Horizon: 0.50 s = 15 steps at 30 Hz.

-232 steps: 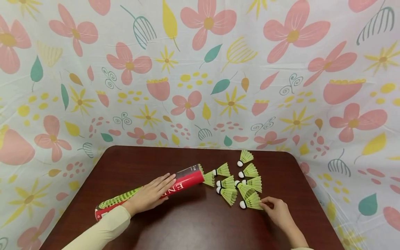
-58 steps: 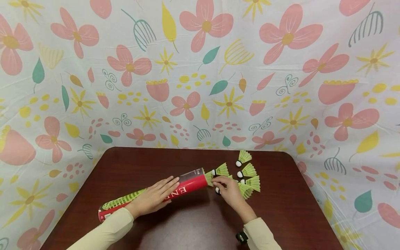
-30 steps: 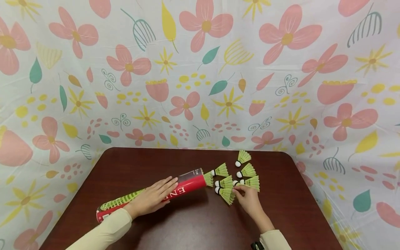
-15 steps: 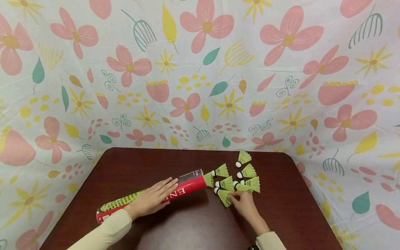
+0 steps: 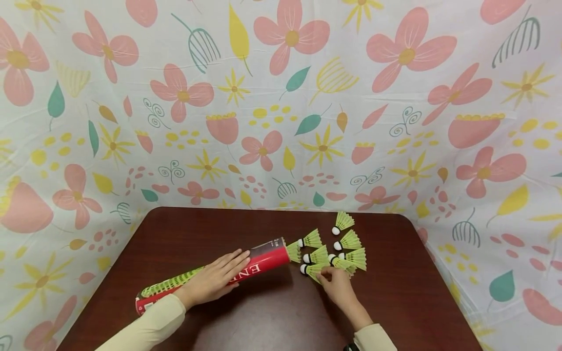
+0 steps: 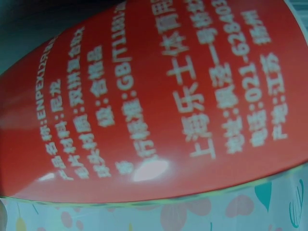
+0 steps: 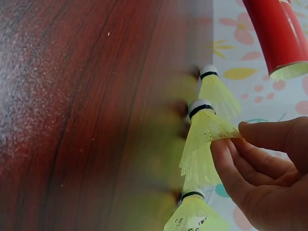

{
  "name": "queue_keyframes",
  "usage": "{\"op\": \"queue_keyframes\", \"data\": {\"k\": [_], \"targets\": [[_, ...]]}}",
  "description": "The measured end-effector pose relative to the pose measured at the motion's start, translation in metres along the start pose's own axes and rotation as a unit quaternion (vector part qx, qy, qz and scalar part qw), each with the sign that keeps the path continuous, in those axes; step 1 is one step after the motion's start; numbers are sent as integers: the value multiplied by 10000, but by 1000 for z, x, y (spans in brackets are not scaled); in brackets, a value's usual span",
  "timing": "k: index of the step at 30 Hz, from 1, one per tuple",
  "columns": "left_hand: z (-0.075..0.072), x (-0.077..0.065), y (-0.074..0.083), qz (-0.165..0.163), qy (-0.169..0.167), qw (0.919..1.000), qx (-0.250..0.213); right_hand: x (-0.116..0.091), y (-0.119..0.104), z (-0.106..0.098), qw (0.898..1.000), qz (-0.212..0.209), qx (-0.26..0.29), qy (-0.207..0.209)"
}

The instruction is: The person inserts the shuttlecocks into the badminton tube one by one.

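In the head view my left hand (image 5: 215, 275) holds a red shuttlecock tube (image 5: 270, 258), with fingers over its top and thumb on the near side. Through the tube's side shows a row of yellow-green netting (image 5: 171, 282), and a shuttlecock skirt (image 5: 293, 252) sticks out of its right end. White printing covers the red tube wall (image 6: 144, 106) in the left wrist view. My right hand (image 5: 342, 290) pinches the skirt rim of the nearest shuttlecock (image 5: 312, 271) between thumb and forefinger. Its white cork, black band and yellow skirt (image 7: 207, 127) show in the right wrist view.
Several more yellow shuttlecocks lie on the dark wooden table (image 5: 408, 302) beyond my right hand, among them one at the back (image 5: 344, 223) and one at the right (image 5: 356, 258). A floral curtain (image 5: 281, 112) hangs behind and around the table.
My right hand goes from the far-right shuttlecock to the tube mouth, then back to the nearest shuttlecock, which it now pinches. The front-right shuttlecock is gone from its place. The left hand stays on the tube.
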<state>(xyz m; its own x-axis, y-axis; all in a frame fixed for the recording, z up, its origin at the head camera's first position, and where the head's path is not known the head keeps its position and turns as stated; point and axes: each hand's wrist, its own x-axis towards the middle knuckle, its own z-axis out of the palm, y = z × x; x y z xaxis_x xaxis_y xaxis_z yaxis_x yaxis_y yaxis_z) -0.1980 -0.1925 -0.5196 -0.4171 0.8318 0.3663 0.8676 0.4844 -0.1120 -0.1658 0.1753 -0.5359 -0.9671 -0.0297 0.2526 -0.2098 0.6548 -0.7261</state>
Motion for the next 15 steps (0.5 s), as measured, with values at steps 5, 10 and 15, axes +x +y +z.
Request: {"op": "queue_keyframes", "data": {"k": [5, 10, 15], "targets": [[1, 0, 1, 4, 32, 10000, 0, -2, 0, -2, 10000, 5, -2, 55], [0, 0, 1, 14, -19, 10000, -11, -2, -2, -5, 9999, 92, 50, 53], [1, 0, 2, 75, 86, 9999, -32, -1, -3, -8, 9997, -57, 102, 200]]}}
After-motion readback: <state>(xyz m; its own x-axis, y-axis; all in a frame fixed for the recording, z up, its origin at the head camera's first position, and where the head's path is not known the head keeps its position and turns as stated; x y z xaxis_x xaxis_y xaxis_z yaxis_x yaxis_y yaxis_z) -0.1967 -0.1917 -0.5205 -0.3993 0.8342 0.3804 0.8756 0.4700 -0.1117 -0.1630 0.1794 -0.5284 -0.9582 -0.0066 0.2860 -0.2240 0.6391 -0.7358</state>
